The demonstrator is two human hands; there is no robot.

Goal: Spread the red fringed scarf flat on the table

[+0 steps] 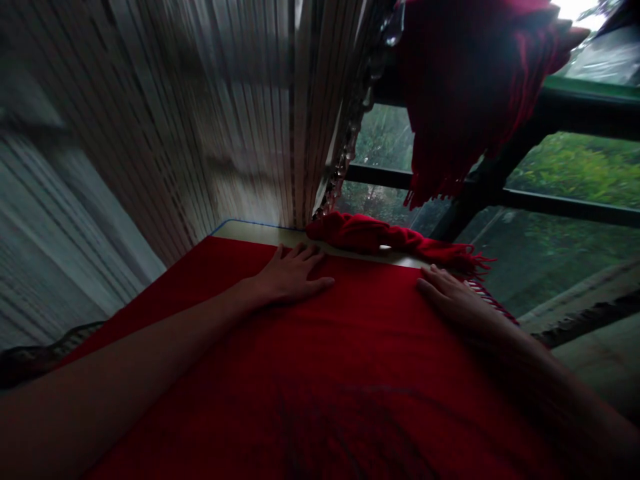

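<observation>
A red cloth (320, 360) is spread over a pale board (255, 231), whose far strip shows past the cloth's far edge. My left hand (293, 273) lies flat on the cloth near that edge, with its fingers spread. At the far right corner, my right hand (447, 290) rests along the cloth's side with its fingers stretched out. Striped fringe (487, 297) shows just beyond the right hand. Across the far end of the board lies a bunched red scarf (385, 235) with a tasselled end, not touched by either hand.
A pale striped curtain (240, 120) hangs at the left, close to the board. Another red fringed cloth (460, 100) hangs in front of the dark-framed window (565, 170) at the right. A string of clear beads (345, 147) runs down the curtain's edge.
</observation>
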